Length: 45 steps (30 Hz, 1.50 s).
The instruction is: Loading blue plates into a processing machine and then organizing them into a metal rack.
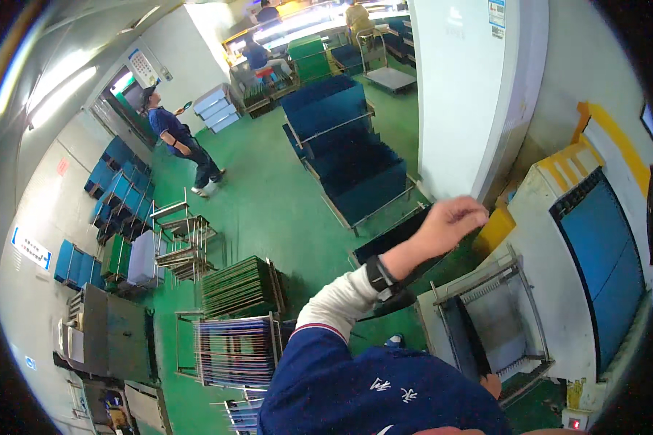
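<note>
My left hand [455, 223], with a dark watch [379, 275] on its wrist, is raised across the front of me. Its fingers are bent and close together, with nothing visible in them. To its right is the yellow edge [495, 230] of a white machine. Only a small part of my right hand [491, 384] shows, at the lower end of a dark flat panel [463, 337]; its fingers are hidden. That panel leans inside a metal-framed rack [535, 308] with a toothed lower edge.
Several wire racks of thin boards [239, 348] stand on the green floor [254, 188]. Blue bins on a wheeled frame [363, 188] stand ahead. A person [174, 134] stands far left holding a small round thing. A flat trolley [390, 78] is beside the white pillar [457, 109].
</note>
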Available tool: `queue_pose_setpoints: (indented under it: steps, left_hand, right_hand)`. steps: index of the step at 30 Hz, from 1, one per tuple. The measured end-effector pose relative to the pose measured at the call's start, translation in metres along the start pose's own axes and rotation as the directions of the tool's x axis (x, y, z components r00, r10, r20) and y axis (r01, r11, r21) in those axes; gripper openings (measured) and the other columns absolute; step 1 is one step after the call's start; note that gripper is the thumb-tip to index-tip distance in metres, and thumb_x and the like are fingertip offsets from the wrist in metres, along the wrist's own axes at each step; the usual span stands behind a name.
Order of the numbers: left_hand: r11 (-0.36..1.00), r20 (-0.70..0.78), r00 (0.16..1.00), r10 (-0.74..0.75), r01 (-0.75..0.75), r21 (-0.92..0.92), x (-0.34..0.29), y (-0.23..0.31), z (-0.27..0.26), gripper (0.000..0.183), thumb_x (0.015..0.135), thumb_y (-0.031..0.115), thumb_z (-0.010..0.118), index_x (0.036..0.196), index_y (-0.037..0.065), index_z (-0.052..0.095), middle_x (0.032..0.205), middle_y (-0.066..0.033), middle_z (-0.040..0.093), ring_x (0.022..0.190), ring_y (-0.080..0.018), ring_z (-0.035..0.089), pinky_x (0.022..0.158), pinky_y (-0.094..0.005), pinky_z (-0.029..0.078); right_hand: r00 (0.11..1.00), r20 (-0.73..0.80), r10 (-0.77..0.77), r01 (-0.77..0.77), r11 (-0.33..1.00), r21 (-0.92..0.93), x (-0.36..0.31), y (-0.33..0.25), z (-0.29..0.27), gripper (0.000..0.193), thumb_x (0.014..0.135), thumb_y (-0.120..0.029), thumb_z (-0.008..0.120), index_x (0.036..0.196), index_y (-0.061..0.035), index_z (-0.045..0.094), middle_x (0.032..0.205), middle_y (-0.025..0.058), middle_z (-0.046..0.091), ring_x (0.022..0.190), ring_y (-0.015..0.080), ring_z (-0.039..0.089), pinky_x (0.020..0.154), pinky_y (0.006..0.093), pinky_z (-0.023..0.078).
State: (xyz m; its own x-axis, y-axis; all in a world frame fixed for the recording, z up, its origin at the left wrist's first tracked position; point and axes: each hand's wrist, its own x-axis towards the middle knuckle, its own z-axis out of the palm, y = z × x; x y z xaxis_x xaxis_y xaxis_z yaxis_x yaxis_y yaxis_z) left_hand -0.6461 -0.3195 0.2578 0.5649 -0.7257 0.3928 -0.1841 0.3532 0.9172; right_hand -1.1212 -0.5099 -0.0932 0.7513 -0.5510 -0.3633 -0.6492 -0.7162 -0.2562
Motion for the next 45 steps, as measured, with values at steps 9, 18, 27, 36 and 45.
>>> queue_pose_setpoints:
  steps: [9, 18, 27, 36, 45]
  left_hand:
    - [0.793, 0.263, 0.76, 0.594, -0.499, -0.35, -0.024, 0.207, -0.007, 0.02, 0.095, 0.014, 0.055, 0.102, -0.003, 0.063, 0.095, -0.014, 0.067, 0.094, -0.0235, 0.063, 0.086, -0.0359, 0.048]
    - [0.672, 0.284, 0.646, 0.708, -0.493, -0.553, -0.048, 0.232, 0.017, 0.02, 0.095, 0.016, 0.055, 0.103, -0.001, 0.063, 0.095, -0.0134, 0.068, 0.095, -0.0242, 0.063, 0.088, -0.038, 0.046]
    - [0.658, 0.144, 0.793, 0.592, -0.373, -0.654, -0.049, 0.199, 0.058, 0.021, 0.094, 0.017, 0.056, 0.104, 0.0, 0.064, 0.096, -0.0128, 0.068, 0.095, -0.0249, 0.063, 0.09, -0.0402, 0.044]
    - [0.681, 0.065, 0.881, 0.469, -0.314, -0.662, -0.048, 0.177, 0.087, 0.022, 0.094, 0.019, 0.056, 0.105, 0.002, 0.064, 0.096, -0.0122, 0.068, 0.096, -0.0256, 0.063, 0.092, -0.0424, 0.041]
    - [0.656, 0.018, 0.905, 0.424, -0.293, -0.696, -0.053, 0.179, 0.098, 0.023, 0.094, 0.021, 0.056, 0.106, 0.004, 0.064, 0.097, -0.0115, 0.069, 0.097, -0.0264, 0.063, 0.094, -0.0446, 0.039]
  right_hand:
    - [0.989, -0.139, 0.047, -0.016, 0.976, 0.219, -0.016, 0.02, 0.03, 0.022, 0.085, -0.026, 0.057, 0.078, -0.006, 0.063, 0.078, 0.0167, 0.062, 0.073, 0.036, 0.061, 0.06, 0.0483, 0.047]
    - [0.986, -0.151, -0.075, 0.06, 0.993, -0.1, -0.014, -0.01, 0.005, 0.021, 0.082, -0.028, 0.058, 0.082, -0.0105, 0.069, 0.083, 0.0155, 0.065, 0.078, 0.0372, 0.062, 0.067, 0.0504, 0.051]
    - [0.992, -0.116, -0.05, 0.095, 0.899, 0.427, 0.0, 0.045, 0.067, 0.017, 0.084, -0.023, 0.056, 0.073, -0.0114, 0.062, 0.076, 0.0082, 0.06, 0.074, 0.0341, 0.059, 0.067, 0.0455, 0.05]
    - [0.987, -0.056, -0.153, 0.158, 0.98, 0.121, 0.0, 0.004, 0.029, 0.028, 0.088, -0.03, 0.054, 0.076, -0.0079, 0.065, 0.077, 0.011, 0.063, 0.071, 0.036, 0.061, 0.061, 0.0495, 0.048]
    - [0.953, -0.24, -0.187, 0.2, 0.979, 0.029, -0.01, 0.024, 0.036, 0.016, 0.081, -0.023, 0.059, 0.073, -0.0111, 0.064, 0.071, 0.0101, 0.059, 0.063, 0.0317, 0.058, 0.055, 0.0466, 0.047]
